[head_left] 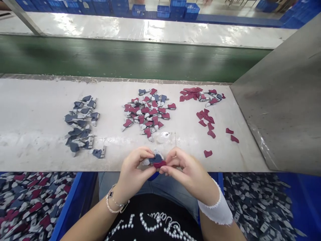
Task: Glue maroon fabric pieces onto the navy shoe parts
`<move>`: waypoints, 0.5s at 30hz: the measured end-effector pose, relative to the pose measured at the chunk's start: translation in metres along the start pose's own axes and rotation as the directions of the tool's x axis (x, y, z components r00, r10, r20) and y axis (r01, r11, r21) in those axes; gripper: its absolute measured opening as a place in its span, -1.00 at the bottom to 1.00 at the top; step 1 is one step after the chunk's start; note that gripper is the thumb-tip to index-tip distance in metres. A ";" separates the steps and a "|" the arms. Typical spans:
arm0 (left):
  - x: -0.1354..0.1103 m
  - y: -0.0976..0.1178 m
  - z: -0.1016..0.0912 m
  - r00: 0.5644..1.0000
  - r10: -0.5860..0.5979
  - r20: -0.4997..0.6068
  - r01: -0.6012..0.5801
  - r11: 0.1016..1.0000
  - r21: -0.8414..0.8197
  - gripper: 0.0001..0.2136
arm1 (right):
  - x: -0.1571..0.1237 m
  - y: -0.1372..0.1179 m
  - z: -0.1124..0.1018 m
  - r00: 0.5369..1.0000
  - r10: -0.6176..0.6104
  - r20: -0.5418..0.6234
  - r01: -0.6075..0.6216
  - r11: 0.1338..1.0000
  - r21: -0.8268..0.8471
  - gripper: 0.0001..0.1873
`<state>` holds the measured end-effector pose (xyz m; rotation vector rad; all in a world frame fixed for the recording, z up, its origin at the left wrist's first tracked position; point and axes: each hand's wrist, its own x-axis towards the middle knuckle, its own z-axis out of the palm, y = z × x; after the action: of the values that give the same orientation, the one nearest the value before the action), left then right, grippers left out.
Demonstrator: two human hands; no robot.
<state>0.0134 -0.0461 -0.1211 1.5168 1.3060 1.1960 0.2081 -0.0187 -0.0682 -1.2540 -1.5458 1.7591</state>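
At the table's front edge, my left hand (137, 165) grips a small dark-blue and grey plastic part (155, 158) between thumb and fingers. A maroon plastic piece (159, 164) lies against the front side of that part, pinched by the thumb and fingers of my right hand (179, 164). Whether the two are joined I cannot tell. Beyond my hands spreads a pile of grey parts with maroon pieces on them (147, 112). Blue and grey parts (81, 124) form a column to the left. Loose maroon pieces (205, 117) are scattered to the right.
A blue bin (72, 204) of mixed maroon, blue and grey parts stands below left, another blue bin (304, 201) with blue-grey parts below right. A metal panel (283, 97) rises on the right. Behind the table runs a green conveyor belt (125, 60).
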 end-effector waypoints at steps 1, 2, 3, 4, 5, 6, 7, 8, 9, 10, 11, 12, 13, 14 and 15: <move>0.000 0.000 -0.001 1.000 0.022 0.004 -0.023 1.000 0.022 -0.82 | 0.001 0.002 0.000 1.000 0.006 -0.014 -0.006 1.000 0.006 -0.89; -0.001 0.001 -0.001 0.999 0.047 0.008 -0.047 0.998 0.046 -0.82 | 0.003 0.004 0.000 1.000 0.006 -0.023 -0.006 1.000 0.005 -0.86; -0.001 0.001 -0.001 0.997 0.070 0.010 -0.071 0.995 0.067 -0.82 | 0.003 0.005 -0.001 1.000 0.007 -0.026 -0.007 1.000 0.001 -0.85; -0.001 0.002 -0.001 0.996 0.091 0.012 -0.091 0.992 0.081 -0.81 | 0.004 0.005 -0.002 1.000 0.013 -0.028 -0.013 1.000 -0.005 -0.85; -0.001 0.003 -0.001 0.994 0.109 0.013 -0.110 0.990 0.091 -0.81 | 0.004 0.005 -0.002 0.999 0.021 -0.029 -0.022 1.000 -0.009 -0.84; -0.001 0.004 -0.001 0.992 0.122 0.015 -0.123 0.988 0.097 -0.81 | 0.004 0.005 -0.002 0.999 0.030 -0.030 -0.031 0.999 -0.011 -0.84; -0.001 0.005 -0.001 0.991 0.130 0.018 -0.131 0.986 0.102 -0.81 | 0.004 0.004 -0.002 0.999 0.037 -0.032 -0.037 0.999 -0.011 -0.83; -0.001 0.006 -0.001 0.991 0.133 0.020 -0.135 0.985 0.106 -0.81 | 0.004 0.004 -0.002 0.999 0.043 -0.034 -0.043 0.999 -0.007 -0.82; -0.001 0.007 0.000 0.990 0.137 0.023 -0.139 0.984 0.109 -0.82 | 0.004 0.003 -0.002 0.998 0.049 -0.035 -0.049 0.999 0.001 -0.81; -0.001 0.008 -0.001 0.989 0.143 0.026 -0.145 0.983 0.113 -0.82 | 0.005 0.003 -0.001 0.998 0.054 -0.035 -0.054 0.998 0.013 -0.81; -0.001 0.008 -0.001 0.989 0.145 0.030 -0.148 0.982 0.116 -0.83 | 0.005 0.003 -0.001 0.998 0.060 -0.033 -0.059 0.998 0.024 -0.80; -0.001 0.008 -0.001 0.989 0.146 0.035 -0.149 0.982 0.117 -0.83 | 0.005 0.004 -0.001 0.997 0.065 -0.029 -0.064 0.997 0.036 -0.79; -0.002 0.008 -0.002 0.988 0.147 0.039 -0.151 0.982 0.114 -0.83 | 0.005 0.004 -0.002 0.997 0.068 -0.024 -0.066 0.997 0.049 -0.79; -0.002 0.008 -0.002 0.989 0.144 0.044 -0.148 0.984 0.104 -0.82 | 0.005 0.005 -0.002 0.998 0.067 -0.022 -0.065 0.996 0.057 -0.78; -0.002 0.008 -0.003 0.990 0.135 0.051 -0.139 0.987 0.086 -0.82 | 0.005 0.006 -0.003 0.998 0.061 -0.024 -0.059 0.997 0.055 -0.78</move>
<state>0.0123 -0.0494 -0.1129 1.7117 1.2569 1.1950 0.2093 -0.0143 -0.0753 -1.3042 -1.4503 1.8030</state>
